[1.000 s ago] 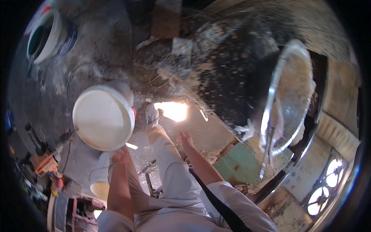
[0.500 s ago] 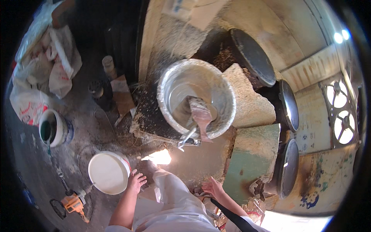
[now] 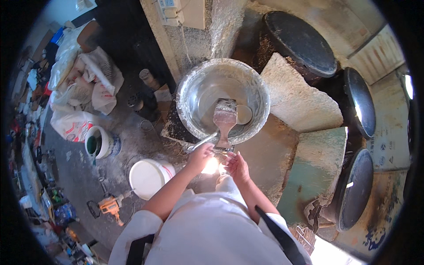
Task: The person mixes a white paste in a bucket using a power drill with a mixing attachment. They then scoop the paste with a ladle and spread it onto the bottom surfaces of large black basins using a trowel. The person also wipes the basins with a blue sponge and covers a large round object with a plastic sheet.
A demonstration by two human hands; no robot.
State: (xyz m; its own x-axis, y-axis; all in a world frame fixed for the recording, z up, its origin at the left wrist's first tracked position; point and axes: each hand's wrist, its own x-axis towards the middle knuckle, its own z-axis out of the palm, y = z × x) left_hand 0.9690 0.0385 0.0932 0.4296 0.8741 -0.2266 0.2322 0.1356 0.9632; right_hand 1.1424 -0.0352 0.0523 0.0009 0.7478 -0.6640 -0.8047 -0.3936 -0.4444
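Observation:
A large metal basin (image 3: 266,99), its rim crusted with pale residue, stands in front of me. A wide flat brush (image 3: 225,126) with a wooden handle leans inside it, bristle end toward the middle, handle over the near rim. Left of the brush, a metal rod-like handle (image 3: 204,141) sticks out over the rim. A pale round shape (image 3: 244,114) shows beside the brush. My left hand (image 3: 201,157) is close to the rod and the near rim, its fingertips hard to make out in the glare. My right hand (image 3: 237,167) is just below the brush handle, palm up, fingers apart.
White buckets (image 3: 146,179) (image 3: 106,143) and an orange power mixer (image 3: 110,206) are on the floor at left, near plastic bags (image 3: 73,126). To the right are a rough pale slab (image 3: 300,95), a green board (image 3: 304,172) and black round lids (image 3: 304,42). An outlet box (image 3: 172,12) hangs beyond the basin.
Both hands have come inward and forward from beside my body to the basin's near rim. My view has shifted, so the brush and basin appear more upright.

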